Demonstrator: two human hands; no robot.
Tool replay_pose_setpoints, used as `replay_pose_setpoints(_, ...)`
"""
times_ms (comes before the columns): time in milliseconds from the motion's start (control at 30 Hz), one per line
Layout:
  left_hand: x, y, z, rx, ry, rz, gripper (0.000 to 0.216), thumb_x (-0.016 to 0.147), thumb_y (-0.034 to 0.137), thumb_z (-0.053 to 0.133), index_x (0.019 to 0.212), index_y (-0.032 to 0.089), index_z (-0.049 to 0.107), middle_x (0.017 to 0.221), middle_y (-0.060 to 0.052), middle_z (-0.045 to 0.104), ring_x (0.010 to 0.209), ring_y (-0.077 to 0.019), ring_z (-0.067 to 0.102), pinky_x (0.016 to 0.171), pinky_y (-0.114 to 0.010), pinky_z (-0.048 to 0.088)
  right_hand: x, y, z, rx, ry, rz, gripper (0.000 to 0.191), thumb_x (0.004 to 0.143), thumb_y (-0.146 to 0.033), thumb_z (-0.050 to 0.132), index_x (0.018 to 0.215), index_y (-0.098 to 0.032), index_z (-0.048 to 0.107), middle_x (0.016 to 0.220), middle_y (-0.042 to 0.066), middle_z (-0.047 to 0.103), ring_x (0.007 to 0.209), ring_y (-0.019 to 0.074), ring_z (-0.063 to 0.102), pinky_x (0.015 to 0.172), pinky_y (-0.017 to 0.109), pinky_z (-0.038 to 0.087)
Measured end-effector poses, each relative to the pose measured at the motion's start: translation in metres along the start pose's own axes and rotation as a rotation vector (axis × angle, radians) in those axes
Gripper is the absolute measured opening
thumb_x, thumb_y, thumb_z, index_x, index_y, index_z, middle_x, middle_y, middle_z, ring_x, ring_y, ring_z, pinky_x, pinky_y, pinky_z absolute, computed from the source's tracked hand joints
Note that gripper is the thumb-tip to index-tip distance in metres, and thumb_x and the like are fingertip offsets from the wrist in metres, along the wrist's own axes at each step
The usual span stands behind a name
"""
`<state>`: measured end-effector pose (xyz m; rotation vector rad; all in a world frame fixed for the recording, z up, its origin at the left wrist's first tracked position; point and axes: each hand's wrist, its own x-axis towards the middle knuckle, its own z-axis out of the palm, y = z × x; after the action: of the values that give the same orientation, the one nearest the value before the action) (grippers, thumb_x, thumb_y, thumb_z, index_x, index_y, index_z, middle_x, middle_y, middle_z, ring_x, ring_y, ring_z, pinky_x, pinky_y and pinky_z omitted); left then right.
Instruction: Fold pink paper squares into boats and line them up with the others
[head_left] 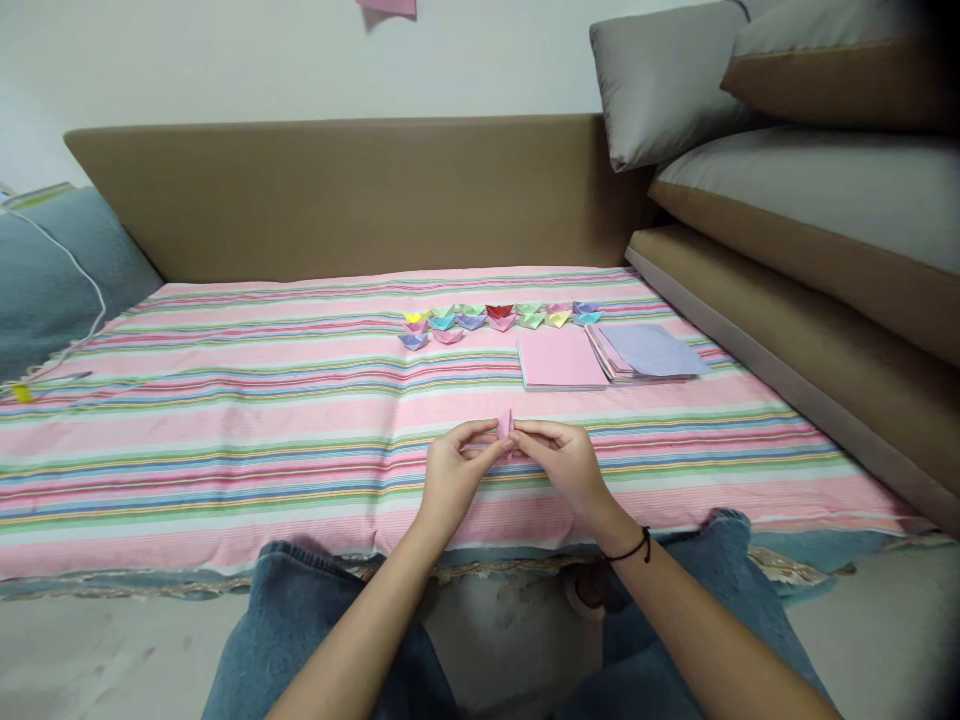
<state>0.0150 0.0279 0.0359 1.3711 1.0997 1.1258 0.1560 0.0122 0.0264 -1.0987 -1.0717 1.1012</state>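
Between my two hands is a small folded pink paper (505, 423), held upright just above the striped cloth. My left hand (455, 465) pinches its left side with thumb and fingers. From the right, my right hand (566, 462) pinches the other side, and the two thumbs meet near the paper's lower part. The fingertips cover much of the paper, so its full shape is hidden. Beyond the hands, several folded paper boats (501, 318) in many colours stand in rows. Closer, to the right, lie a stack of pink square paper (562, 360) and a looser stack topped with lilac paper (652, 350).
A pink striped cloth (262, 420) covers the seat before me. Behind it rises a brown backrest (375, 200). Grey and brown cushions (810, 200) are piled at the right. A white cable (94, 290) runs along the left side, near a small yellow object (22, 393).
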Motion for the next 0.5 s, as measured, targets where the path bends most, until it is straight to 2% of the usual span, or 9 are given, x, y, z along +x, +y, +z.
replay_pose_setpoints(133, 0.0, -0.0032, 0.0006, -0.069, -0.014, -0.001, 0.03, 0.065, 0.032, 0.075, 0.089, 0.014, 0.067, 0.086, -0.008, 0.072, 0.082, -0.0213, 0.068, 0.076, -0.033, 0.054, -0.0025, -0.0003, 0.0006, -0.125, -0.026, -0.145, 0.014, 0.072, -0.03, 0.068, 0.081, -0.021, 0.074, 0.084, 0.005, 0.073, 0.078, 0.0235, 0.069, 0.073, 0.038, 0.058)
replay_pose_setpoints(267, 0.001, -0.0051, -0.0001, -0.095, -0.022, 0.025, 0.026, 0.068, 0.03, 0.072, 0.088, 0.015, 0.066, 0.087, -0.008, 0.071, 0.085, -0.021, 0.067, 0.075, -0.031, 0.054, -0.004, -0.0013, 0.001, -0.193, -0.011, -0.198, 0.014, 0.074, -0.029, 0.065, 0.082, -0.02, 0.073, 0.08, 0.005, 0.073, 0.072, 0.0226, 0.069, 0.067, 0.036, 0.058)
replay_pose_setpoints(367, -0.0008, -0.0039, 0.0001, 0.022, -0.027, 0.102, 0.021, 0.073, 0.028, 0.067, 0.091, 0.018, 0.066, 0.09, -0.007, 0.071, 0.087, -0.0204, 0.067, 0.074, -0.029, 0.054, -0.0053, -0.0026, 0.0021, -0.273, 0.002, -0.266, 0.014, 0.075, -0.027, 0.063, 0.084, -0.02, 0.072, 0.079, 0.005, 0.072, 0.071, 0.0222, 0.069, 0.067, 0.035, 0.058)
replay_pose_setpoints(500, -0.0045, -0.002, 0.0021, 0.175, -0.026, 0.174, 0.019, 0.077, 0.024, 0.06, 0.095, 0.021, 0.064, 0.09, -0.005, 0.071, 0.086, -0.0192, 0.067, 0.07, -0.026, 0.053, -0.0067, -0.0022, 0.0032, -0.339, 0.021, -0.318, 0.018, 0.077, -0.022, 0.06, 0.092, -0.021, 0.071, 0.086, 0.005, 0.072, 0.075, 0.0217, 0.069, 0.069, 0.034, 0.058)
